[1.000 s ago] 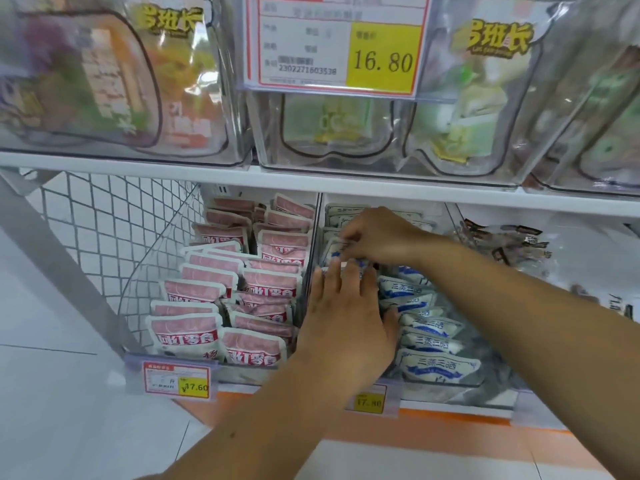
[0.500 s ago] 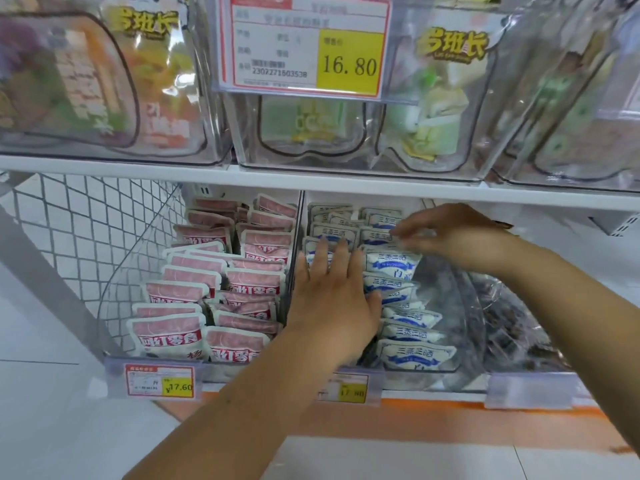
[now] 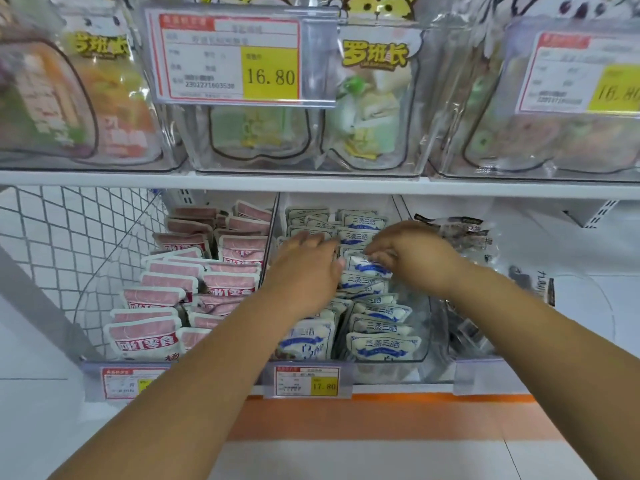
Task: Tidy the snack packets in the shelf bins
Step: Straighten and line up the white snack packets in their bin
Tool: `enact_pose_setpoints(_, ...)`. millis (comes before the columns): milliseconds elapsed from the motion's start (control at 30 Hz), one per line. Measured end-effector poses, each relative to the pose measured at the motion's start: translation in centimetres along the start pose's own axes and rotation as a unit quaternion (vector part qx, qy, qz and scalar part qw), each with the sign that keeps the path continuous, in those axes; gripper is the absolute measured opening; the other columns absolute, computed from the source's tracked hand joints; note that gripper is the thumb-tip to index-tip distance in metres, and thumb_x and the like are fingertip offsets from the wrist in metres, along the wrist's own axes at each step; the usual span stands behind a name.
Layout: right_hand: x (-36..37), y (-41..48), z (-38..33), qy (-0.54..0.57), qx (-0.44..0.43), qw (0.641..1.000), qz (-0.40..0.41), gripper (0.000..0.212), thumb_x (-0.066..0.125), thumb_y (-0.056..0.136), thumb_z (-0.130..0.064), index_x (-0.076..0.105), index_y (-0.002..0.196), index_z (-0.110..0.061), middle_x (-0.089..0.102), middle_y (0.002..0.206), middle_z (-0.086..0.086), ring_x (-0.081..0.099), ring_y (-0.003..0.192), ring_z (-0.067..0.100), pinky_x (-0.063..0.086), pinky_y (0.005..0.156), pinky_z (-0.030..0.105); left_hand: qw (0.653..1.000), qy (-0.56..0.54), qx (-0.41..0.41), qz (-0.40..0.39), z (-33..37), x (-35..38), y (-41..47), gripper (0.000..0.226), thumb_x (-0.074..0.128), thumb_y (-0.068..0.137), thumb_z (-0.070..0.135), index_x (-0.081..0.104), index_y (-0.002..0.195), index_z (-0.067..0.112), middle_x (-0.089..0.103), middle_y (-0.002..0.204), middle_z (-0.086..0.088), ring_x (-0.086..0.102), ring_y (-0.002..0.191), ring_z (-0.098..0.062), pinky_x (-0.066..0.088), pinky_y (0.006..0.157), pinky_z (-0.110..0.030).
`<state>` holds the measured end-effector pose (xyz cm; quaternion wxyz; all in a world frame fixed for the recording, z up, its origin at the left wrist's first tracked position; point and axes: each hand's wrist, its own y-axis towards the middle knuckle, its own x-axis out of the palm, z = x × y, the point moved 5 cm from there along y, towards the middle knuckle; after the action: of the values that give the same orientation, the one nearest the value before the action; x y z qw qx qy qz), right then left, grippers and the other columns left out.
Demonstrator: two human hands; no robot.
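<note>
1. Fingertips of the right hand [image 3: 415, 259] curl down and pinch the top edge of one blue-and-white packet [image 3: 367, 266], about midway back in the right-hand row.
2. The left hand [image 3: 304, 268] lies over the left-hand row [image 3: 306, 341] of the same kind. Its fingers are fairly straight and press on the packet tops, gripping nothing. They are a little blurred, so I can't say which packets they touch.
3. Both rows sit in the middle clear bin [image 3: 425, 337] on the lower shelf. The front packets stand upright and face out; those around the hands lean unevenly.
4. A bin of pink packets [image 3: 225, 284] stands just beside it on the left, and dark packets [image 3: 464, 233] lie loosely on the right. A price tag [image 3: 306, 381] hangs below the front edge.
5. From where I stand, the step looks like straightening the right row while the left hand steadies its neighbour.
6. Next, the pinched packet probably needs setting upright in line with those ahead. The left row should stay pressed so it doesn't flop across.
</note>
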<state>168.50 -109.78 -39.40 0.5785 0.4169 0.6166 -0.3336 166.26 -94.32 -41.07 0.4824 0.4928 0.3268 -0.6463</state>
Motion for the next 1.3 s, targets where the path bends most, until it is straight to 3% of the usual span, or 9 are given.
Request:
enact_pose_setpoints(67, -0.6, -0.4, -0.3, 0.002, 0.013, 0.999, -0.029, 0.029, 0.049, 0.096, -0.032, 0.066, 0.117, -0.021, 0.064, 0.119, 0.004, 0.056, 0.113, 0.026, 0.043, 0.098, 0.038, 1.000, -0.025, 0.005, 0.000, 0.0, -0.6, 2.3, 0.034, 0.036, 0.102, 0.027, 0.056, 0.125, 0.013, 0.059, 0.125, -0.011, 0.054, 0.111, -0.027, 0.043, 0.096, -0.036)
enact_pose_setpoints(133, -0.4, -1.0, -0.9, -0.043, 0.028, 0.991, -0.124, 0.043, 0.040, 0.097, -0.047, 0.045, 0.139, -0.038, 0.041, 0.148, -0.003, 0.022, 0.143, 0.024, 0.013, 0.118, 0.044, 0.998, -0.042, -0.022, -0.035, -0.4, -0.7, 4.5, 0.030, 0.039, 0.100, 0.019, 0.062, 0.116, 0.011, 0.064, 0.117, -0.012, 0.061, 0.101, -0.027, 0.049, 0.090, -0.037)
enact_pose_setpoints(200, -0.2, -2.2, -1.6, -0.065, 0.027, 0.979, -0.189, 0.051, 0.030, 0.096, -0.059, 0.026, 0.145, -0.048, 0.018, 0.158, -0.007, -0.007, 0.147, 0.021, -0.011, 0.116, 0.048, 0.996, -0.057, -0.024, -0.069, -0.7, -0.5, 6.1, 0.026, 0.046, 0.098, 0.018, 0.067, 0.114, 0.014, 0.065, 0.119, -0.007, 0.061, 0.104, -0.024, 0.048, 0.091, -0.035)
enact_pose_setpoints(300, -0.4, -3.8, -2.0, -0.048, 0.033, 0.980, -0.191, 0.052, 0.030, 0.094, -0.062, 0.021, 0.144, -0.053, 0.017, 0.158, -0.007, -0.014, 0.146, 0.019, -0.016, 0.114, 0.050, 0.992, -0.092, -0.001, -0.086, -0.8, -0.2, 7.6, 0.027, 0.058, 0.095, 0.024, 0.067, 0.120, 0.019, 0.063, 0.126, 0.001, 0.058, 0.111, -0.016, 0.040, 0.087, -0.022)
enact_pose_setpoints(567, 0.6, -3.3, -1.8, -0.078, 0.029, 0.985, -0.150, 0.049, 0.027, 0.094, -0.063, 0.023, 0.142, -0.055, 0.025, 0.154, -0.018, -0.007, 0.146, 0.018, -0.005, 0.116, 0.055, 0.985, -0.128, 0.001, -0.116, -1.7, 1.3, 9.6, 0.024, 0.068, 0.086, 0.012, 0.072, 0.108, 0.017, 0.070, 0.109, 0.001, 0.062, 0.096, -0.011, 0.044, 0.082, -0.020)
enact_pose_setpoints(800, 1.0, -3.0, -1.1, -0.022, 0.041, 0.996, -0.078, 0.049, 0.038, 0.091, -0.062, 0.029, 0.138, -0.057, 0.036, 0.148, -0.020, 0.007, 0.145, 0.013, 0.020, 0.115, 0.045, 0.973, -0.225, 0.013, -0.040, -2.4, 0.2, 9.6, 0.026, 0.074, 0.082, 0.028, 0.072, 0.106, 0.020, 0.064, 0.094, 0.012, 0.058, 0.083, 0.004, 0.038, 0.070, -0.006)
enact_pose_setpoints(1000, 0.0, -4.0, -0.6, 0.142, 0.034, 0.986, 0.074, 0.025, 0.064, 0.085, -0.043, 0.069, 0.109, -0.039, 0.052, 0.138, -0.006, 0.035, 0.134, 0.011, 0.028, 0.112, 0.036, 0.975, -0.196, 0.057, -0.085, -0.7, -1.5, 7.2, 0.028, 0.067, 0.084, 0.046, 0.068, 0.109, 0.035, 0.063, 0.108, 0.017, 0.058, 0.100, -0.003, 0.043, 0.085, -0.022)
enact_pose_setpoints(1133, -0.2, -2.3, -0.9, 0.020, 0.062, 0.998, 0.019, 0.021, 0.063, 0.084, -0.049, 0.070, 0.101, -0.038, 0.062, 0.121, -0.007, 0.047, 0.120, 0.015, 0.041, 0.100, 0.042, 0.983, -0.067, 0.079, -0.155, -1.3, -1.5, 5.4, 0.040, 0.076, 0.071, 0.053, 0.067, 0.107, 0.036, 0.058, 0.117, 0.019, 0.054, 0.105, -0.005, 0.043, 0.091, -0.027)
enact_pose_setpoints(1300, -0.7, -0.8, -0.7, 0.043, 0.105, 0.990, -0.080, 0.048, 0.047, 0.085, -0.067, 0.068, 0.081, -0.024, 0.060, 0.078, -0.002, 0.058, 0.078, 0.015, 0.045, 0.069, 0.027, 0.990, -0.033, 0.104, -0.088, -1.4, -0.6, 4.0, 0.034, 0.077, 0.075, 0.043, 0.067, 0.105, 0.030, 0.056, 0.104, 0.016, 0.053, 0.097, -0.007, 0.038, 0.075, -0.021)
